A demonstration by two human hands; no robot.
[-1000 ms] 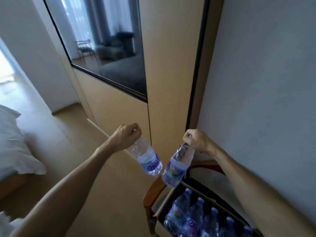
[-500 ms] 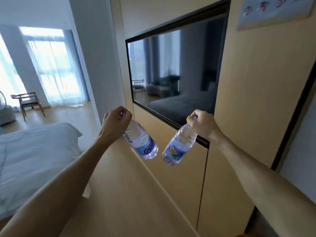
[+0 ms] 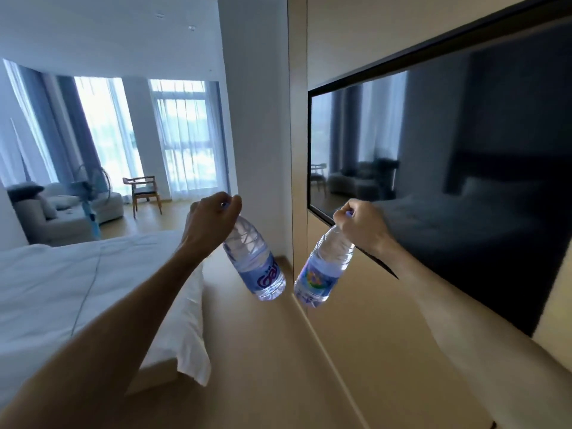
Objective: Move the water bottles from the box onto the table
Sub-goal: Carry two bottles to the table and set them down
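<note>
My left hand [image 3: 209, 221] grips a clear water bottle [image 3: 255, 261] by its purple cap, and the bottle hangs tilted with its blue label facing me. My right hand [image 3: 360, 226] grips a second water bottle [image 3: 323, 274] by the cap; it hangs tilted the other way, its bottom close to the first bottle's bottom. Both bottles are held in the air in front of me, above the wooden floor. The box and the table are out of view.
A bed with white sheets [image 3: 77, 292] fills the left side. A wall-mounted dark TV [image 3: 448, 168] sits on the wood-panelled wall to my right. A wooden floor aisle [image 3: 272, 360] runs between them. Far off stand a grey sofa [image 3: 58, 209], a fan and a wooden chair [image 3: 144, 193].
The view has swung left, away from the box of bottles toward the room with the bed and windows. Both hands keep their bottles and stay side by side.
</note>
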